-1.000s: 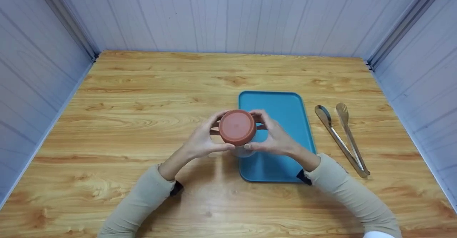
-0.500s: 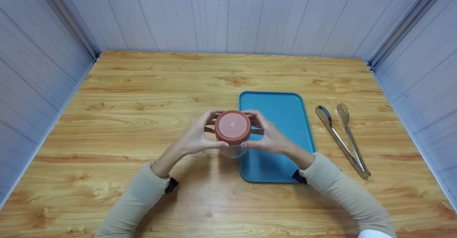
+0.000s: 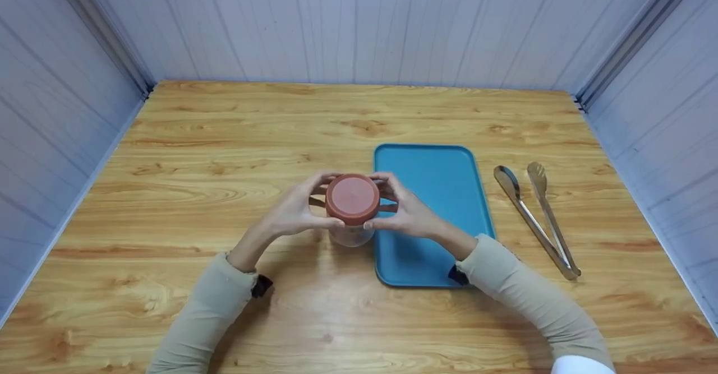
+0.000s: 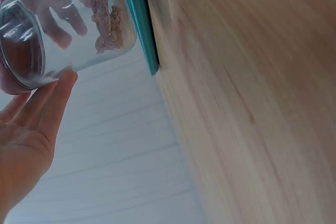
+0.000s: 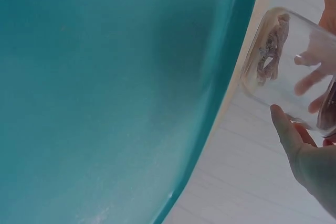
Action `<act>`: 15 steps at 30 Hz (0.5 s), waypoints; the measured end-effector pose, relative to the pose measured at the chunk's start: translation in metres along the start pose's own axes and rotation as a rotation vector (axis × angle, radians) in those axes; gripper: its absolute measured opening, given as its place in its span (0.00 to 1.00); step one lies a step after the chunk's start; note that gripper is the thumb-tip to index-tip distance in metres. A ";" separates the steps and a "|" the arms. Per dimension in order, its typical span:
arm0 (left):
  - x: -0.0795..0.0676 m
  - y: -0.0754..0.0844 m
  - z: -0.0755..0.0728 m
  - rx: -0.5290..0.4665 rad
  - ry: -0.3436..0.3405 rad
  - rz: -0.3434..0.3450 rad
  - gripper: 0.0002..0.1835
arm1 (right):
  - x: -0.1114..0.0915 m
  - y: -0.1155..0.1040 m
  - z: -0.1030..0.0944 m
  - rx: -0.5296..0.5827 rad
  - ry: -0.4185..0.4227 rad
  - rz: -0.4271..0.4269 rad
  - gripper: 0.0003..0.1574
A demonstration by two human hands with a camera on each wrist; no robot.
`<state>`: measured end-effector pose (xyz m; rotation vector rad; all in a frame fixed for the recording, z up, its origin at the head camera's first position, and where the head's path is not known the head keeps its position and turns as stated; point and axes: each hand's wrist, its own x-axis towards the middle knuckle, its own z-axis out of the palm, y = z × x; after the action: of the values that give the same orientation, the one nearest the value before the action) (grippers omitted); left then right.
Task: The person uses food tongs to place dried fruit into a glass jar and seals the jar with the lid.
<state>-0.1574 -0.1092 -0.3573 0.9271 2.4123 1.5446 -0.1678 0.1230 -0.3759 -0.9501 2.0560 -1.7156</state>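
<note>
Both hands hold a clear jar (image 3: 352, 238) with a reddish-brown lid (image 3: 352, 194), just left of the blue tray (image 3: 432, 250). My left hand (image 3: 293, 211) grips its left side, thumb in front and fingers behind. Opposite it, my right hand (image 3: 412, 212) grips the right side the same way, over the tray's left edge. Seen in the left wrist view, several brown, crinkled pieces (image 4: 107, 24) lie at the bottom of the jar; what they are is unclear. The right wrist view shows the jar's base (image 5: 252, 72) beyond the tray rim. Whether the base touches the table cannot be told.
Metal tongs (image 3: 541, 222) lie spread on the wooden table (image 3: 224, 127), right of the tray. Pale panel walls (image 3: 353, 26) close off the back and both sides. Dark wrist straps (image 3: 262, 286) show below the beige sleeves.
Both hands have moved left together with the jar, from over the tray's left edge to beside it. The tray and tongs have stayed put.
</note>
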 end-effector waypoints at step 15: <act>0.002 -0.016 -0.009 -0.007 -0.033 -0.039 0.39 | 0.011 0.008 0.004 -0.009 0.018 0.033 0.44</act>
<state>-0.1695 -0.1193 -0.3663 0.8919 2.3866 1.5112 -0.1759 0.1133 -0.3825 -0.9024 2.0807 -1.7055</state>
